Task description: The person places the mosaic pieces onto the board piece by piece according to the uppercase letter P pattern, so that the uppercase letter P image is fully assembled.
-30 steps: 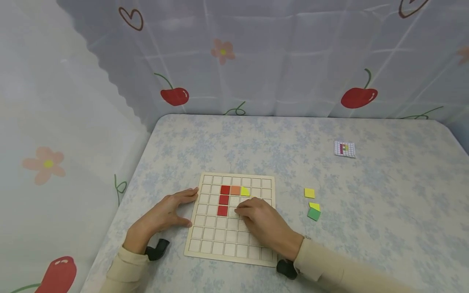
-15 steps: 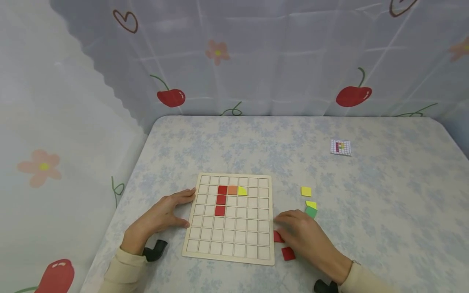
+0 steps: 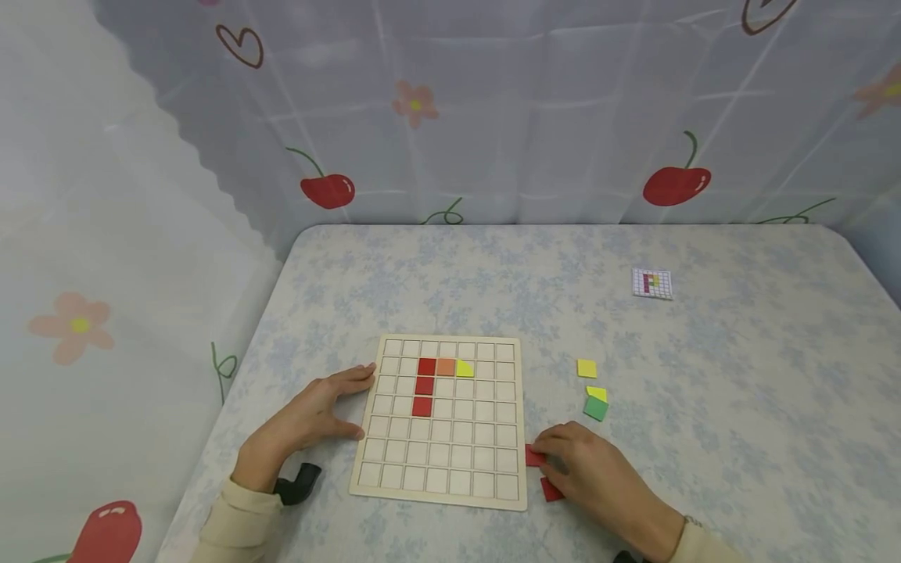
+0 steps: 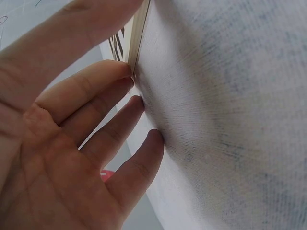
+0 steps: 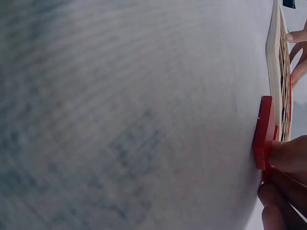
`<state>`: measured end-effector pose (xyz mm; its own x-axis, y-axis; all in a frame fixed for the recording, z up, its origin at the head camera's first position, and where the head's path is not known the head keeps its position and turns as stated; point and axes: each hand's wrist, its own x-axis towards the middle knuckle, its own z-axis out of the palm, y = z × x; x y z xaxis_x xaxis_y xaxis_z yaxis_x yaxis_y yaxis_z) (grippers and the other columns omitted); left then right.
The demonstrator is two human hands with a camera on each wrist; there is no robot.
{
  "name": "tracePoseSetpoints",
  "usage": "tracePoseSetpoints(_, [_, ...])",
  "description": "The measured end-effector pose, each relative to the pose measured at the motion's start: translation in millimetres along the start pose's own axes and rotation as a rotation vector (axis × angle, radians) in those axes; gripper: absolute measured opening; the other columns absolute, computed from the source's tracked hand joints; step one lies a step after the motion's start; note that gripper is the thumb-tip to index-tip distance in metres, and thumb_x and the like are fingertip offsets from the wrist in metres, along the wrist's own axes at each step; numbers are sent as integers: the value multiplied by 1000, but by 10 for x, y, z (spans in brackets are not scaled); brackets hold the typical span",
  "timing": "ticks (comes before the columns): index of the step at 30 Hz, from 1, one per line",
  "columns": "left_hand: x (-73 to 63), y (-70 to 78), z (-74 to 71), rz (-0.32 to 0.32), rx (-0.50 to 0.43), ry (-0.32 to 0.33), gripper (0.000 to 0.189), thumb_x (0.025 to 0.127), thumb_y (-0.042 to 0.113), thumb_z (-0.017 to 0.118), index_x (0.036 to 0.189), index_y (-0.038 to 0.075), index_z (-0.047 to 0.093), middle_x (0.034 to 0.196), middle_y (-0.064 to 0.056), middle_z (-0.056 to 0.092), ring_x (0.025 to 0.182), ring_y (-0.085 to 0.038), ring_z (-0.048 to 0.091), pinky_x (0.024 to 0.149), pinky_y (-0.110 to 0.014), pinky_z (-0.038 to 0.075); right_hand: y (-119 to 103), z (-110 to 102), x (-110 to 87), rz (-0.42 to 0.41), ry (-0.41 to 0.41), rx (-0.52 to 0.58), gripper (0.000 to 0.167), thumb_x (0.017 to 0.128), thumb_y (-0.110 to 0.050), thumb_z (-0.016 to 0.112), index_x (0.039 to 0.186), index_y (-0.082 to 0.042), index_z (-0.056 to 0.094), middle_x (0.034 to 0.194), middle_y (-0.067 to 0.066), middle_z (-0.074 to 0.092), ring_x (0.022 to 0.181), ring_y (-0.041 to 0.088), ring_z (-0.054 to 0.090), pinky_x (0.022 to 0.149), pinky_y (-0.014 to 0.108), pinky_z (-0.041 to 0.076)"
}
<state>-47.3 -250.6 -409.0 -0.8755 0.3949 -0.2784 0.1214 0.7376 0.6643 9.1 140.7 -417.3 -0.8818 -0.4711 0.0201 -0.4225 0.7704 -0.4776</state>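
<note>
A square wooden grid board [image 3: 450, 500] lies on the table, with several coloured tiles in its cells: a column of red tiles [image 3: 425, 385], an orange tile [image 3: 446, 367] and a yellow cut-corner tile [image 3: 464, 368]. My left hand [image 3: 317, 410] rests at the board's left edge, thumb and fingers spread and fingertips against its side. Beside the board's lower right edge, my right hand [image 3: 598, 477] has thumb and fingertips round a red tile [image 3: 533, 456]. A second red tile [image 3: 551, 490] lies just below, partly covered by that hand; the right wrist view shows this red tile [image 5: 262, 134] close by the thumb.
To the board's right lie a yellow square tile [image 3: 586, 368], another yellow tile [image 3: 597, 393] and a green tile [image 3: 595, 408] overlapping it. Farther back sits a small card [image 3: 652, 283] printed with a coloured grid. A patterned curtain [image 3: 521, 117] hangs behind the table.
My right hand has left the board's middle, moved right and down to the loose red tiles, and lowered its fingertips onto one. My left hand stays at the board's edge.
</note>
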Motion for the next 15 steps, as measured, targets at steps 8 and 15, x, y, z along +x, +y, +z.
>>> tracePoseSetpoints(8, [-3, 12, -18, 13, 11, 8, 82, 72, 9, 86, 143, -5, 47, 156, -15, 33, 144, -39, 26, 110, -55, 32, -13, -33, 19, -30, 168, -9, 24, 72, -7, 87, 94, -11, 78, 97, -7, 68, 92, 9, 62, 72, 22, 55])
tracePoseSetpoints(15, [-11, 9, -12, 12, -6, 11, 82, 72, 8, 86, 142, -6, 47, 156, -15, 33, 144, -39, 25, 111, -56, 32, -186, 4, 211, -80, 115, 106, 22, 79, -8, 82, 101, -8, 78, 102, -3, 67, 96, 12, 64, 77, 25, 56])
